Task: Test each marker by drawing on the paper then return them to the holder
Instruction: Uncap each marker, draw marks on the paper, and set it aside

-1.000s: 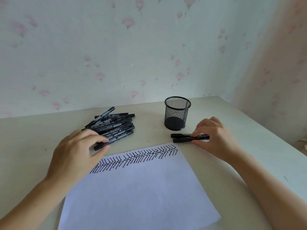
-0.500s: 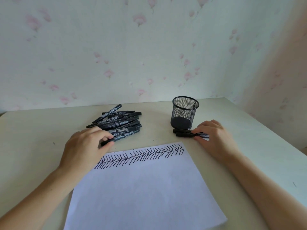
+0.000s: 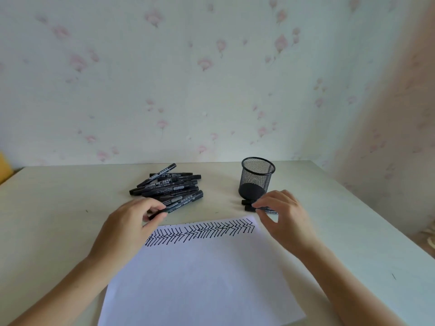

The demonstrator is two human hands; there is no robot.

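At centre-left of the frame the left hand [image 3: 128, 225] pinches the nearest marker [image 3: 181, 204] of the pile [image 3: 168, 184]. The right hand [image 3: 281, 214] grips two markers [image 3: 248, 205] just below the mesh holder [image 3: 257, 177], above the paper [image 3: 200, 278].

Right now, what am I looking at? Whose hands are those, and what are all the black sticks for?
The picture comes from a camera worn on a person's head, looking down at their own two hands on a pale table. The black sticks are markers in a pile. The left hand pinches the end of one marker at the pile's near edge. The right hand has its fingers on two markers lying beside a black mesh holder, which looks empty. In front lies white paper with a row of black test strokes along its far edge.
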